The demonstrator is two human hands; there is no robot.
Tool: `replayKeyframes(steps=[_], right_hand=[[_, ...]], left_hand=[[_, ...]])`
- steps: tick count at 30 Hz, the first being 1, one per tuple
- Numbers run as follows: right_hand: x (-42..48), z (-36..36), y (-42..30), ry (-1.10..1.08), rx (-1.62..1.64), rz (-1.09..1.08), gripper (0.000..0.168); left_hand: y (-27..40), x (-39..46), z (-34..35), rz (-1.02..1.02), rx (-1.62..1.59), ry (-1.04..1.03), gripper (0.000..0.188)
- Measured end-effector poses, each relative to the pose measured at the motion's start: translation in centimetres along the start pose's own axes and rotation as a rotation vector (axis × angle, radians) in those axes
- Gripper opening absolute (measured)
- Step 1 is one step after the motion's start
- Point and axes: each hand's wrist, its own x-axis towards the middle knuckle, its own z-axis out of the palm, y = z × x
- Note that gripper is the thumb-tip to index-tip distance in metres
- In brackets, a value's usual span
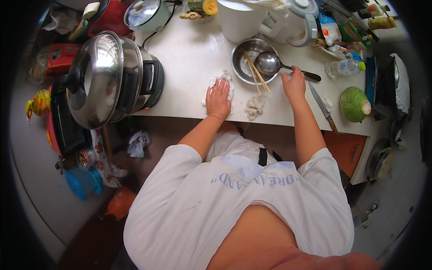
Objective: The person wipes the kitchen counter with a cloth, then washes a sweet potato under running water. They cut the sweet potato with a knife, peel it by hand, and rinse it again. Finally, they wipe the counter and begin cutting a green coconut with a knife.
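Note:
My left hand [218, 101] lies palm down over a crumpled white cloth [226, 77], holding it against the white countertop [189, 87]. The cloth's edges show around the fingers. My right hand [294, 82] is at the black handle [312, 76] of a metal ladle, its fingertips overlapping the handle; whether they grip it is unclear. The ladle's bowl [267, 63] rests in a stainless steel bowl [239, 75]. A pair of wooden chopsticks [253, 71] leans over that bowl's near rim. Between my hands, a greyish wadded cloth [255, 107] sits near the counter's front edge.
A knife [319, 98] lies right of my right hand, beside a cut green gourd [354, 104] and a plastic bottle [345, 68]. A large lidded electric steamer [111, 77] stands left. Behind are a white pitcher [238, 20], a kettle [303, 23] and a small pot [145, 17].

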Motion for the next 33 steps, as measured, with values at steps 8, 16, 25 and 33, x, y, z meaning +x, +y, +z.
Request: replayKeyframes(steps=[8, 16, 25, 33], right_hand=[[1.2, 4.5, -0.7, -0.195, 0.323, 0.074, 0.07], [-0.1, 6.7, -5.7, -0.196, 0.288, 0.031, 0.066], [-0.4, 7.9, -10.6, -0.161, 0.264, -0.022, 0.058], [-2.0, 12.7, -17.8, -0.194, 0.401, -0.033, 0.052]], left_hand=[[-0.2, -0.1, 0.0, 0.008, -0.017, 0.015, 0.06], [0.2, 0.0, -0.2, -0.017, -0.064, 0.019, 0.058], [1.0, -2.9, -1.1, -0.031, -0.108, -0.067, 0.061], [1.4, -2.8, -1.2, -0.044, -0.109, -0.07, 0.064]])
